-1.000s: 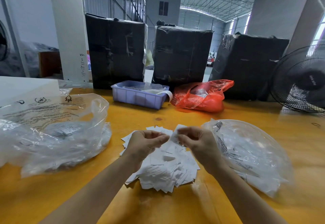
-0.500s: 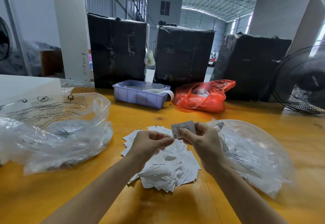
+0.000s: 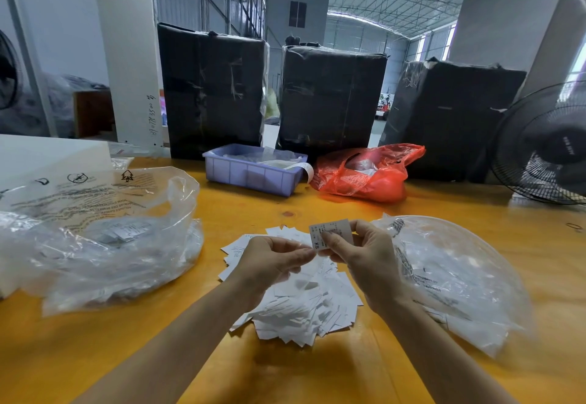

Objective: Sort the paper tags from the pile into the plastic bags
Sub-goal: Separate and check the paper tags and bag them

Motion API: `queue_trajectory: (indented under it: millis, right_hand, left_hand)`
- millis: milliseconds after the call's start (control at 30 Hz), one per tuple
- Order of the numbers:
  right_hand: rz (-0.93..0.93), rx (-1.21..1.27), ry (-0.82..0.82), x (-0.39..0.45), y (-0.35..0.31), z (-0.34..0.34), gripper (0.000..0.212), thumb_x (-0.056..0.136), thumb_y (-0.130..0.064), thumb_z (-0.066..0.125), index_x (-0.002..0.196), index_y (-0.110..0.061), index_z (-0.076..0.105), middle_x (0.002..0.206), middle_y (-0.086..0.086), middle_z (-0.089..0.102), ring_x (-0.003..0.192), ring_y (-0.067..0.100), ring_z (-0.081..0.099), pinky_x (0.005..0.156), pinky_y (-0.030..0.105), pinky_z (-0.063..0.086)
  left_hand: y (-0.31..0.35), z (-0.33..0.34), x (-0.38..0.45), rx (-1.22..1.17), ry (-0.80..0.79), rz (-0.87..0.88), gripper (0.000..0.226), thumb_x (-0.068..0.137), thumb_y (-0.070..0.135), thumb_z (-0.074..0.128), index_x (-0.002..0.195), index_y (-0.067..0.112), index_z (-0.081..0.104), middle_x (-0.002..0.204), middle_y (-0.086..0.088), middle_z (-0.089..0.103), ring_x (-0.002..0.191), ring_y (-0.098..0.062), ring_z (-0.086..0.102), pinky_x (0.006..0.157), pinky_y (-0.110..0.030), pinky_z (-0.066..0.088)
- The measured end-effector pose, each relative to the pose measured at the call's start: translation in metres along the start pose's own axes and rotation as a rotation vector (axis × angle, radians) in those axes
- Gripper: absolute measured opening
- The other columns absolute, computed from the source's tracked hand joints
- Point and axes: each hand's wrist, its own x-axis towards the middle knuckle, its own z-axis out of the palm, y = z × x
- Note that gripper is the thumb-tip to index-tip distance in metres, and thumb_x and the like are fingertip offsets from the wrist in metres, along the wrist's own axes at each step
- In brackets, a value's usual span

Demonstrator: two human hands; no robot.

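While the pile of paper tags (image 3: 304, 299) lies spread on the yellow table (image 3: 317, 372) just below the hands, the right hand (image 3: 361, 261) pinches a single tag (image 3: 331, 233) between thumb and fingers, holding it upright above the pile with an "XS" mark showing at its lower edge. The left hand (image 3: 272, 261) has its fingers curled, their tips meeting the tag's lower left corner; whether it truly grips the tag I cannot tell. At 9 o'clock from the pile sits a crumpled clear plastic bag (image 3: 101, 238) with a few tags inside; at 3 o'clock, just beside the right wrist, lies a second clear bag (image 3: 453, 276). Toward 12 o'clock stand a lilac bin (image 3: 253, 170) and a red bag (image 3: 367, 173), with black-wrapped bales (image 3: 329, 99) behind them. A black fan (image 3: 545, 143) stands at 2 o'clock.
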Motion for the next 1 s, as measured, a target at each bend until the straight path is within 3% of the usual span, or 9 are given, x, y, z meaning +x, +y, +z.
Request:
queue_trajectory:
  millis: [533, 767, 1000]
  right_hand:
    - [-0.001, -0.049, -0.075, -0.0004, -0.0004, -0.0004, 0.009, 0.082, 0.0, 0.069, 0.082, -0.008, 0.064, 0.069, 0.006, 0.069, 0.059, 0.011, 0.067, 0.053, 0.015, 0.048]
    - [0.045, -0.112, -0.172, 0.0006, -0.0008, -0.0044, 0.009, 0.081, -0.003, 0.071, 0.085, -0.007, 0.065, 0.073, 0.006, 0.069, 0.059, 0.009, 0.066, 0.052, 0.014, 0.047]
    - [0.012, -0.066, -0.006, 0.005, 0.0025, -0.0051, 0.005, 0.085, -0.003, 0.066, 0.089, -0.002, 0.063, 0.076, 0.011, 0.069, 0.058, 0.013, 0.068, 0.053, 0.018, 0.051]
  left_hand:
    - [0.0022, -0.0016, -0.0004, -0.022, -0.003, -0.018, 0.011, 0.073, 0.015, 0.077, 0.081, 0.008, 0.072, 0.055, 0.005, 0.061, 0.051, -0.004, 0.052, 0.061, -0.023, 0.04]
    - [0.0047, -0.0036, -0.0001, -0.059, 0.03, -0.024, 0.006, 0.077, 0.018, 0.073, 0.072, 0.014, 0.074, 0.059, 0.004, 0.066, 0.055, -0.007, 0.053, 0.067, -0.027, 0.043]
    - [0.0024, -0.0034, 0.0006, -0.026, -0.009, -0.033, 0.009, 0.078, 0.023, 0.072, 0.076, 0.015, 0.075, 0.071, 0.005, 0.072, 0.051, -0.002, 0.054, 0.06, -0.019, 0.045]
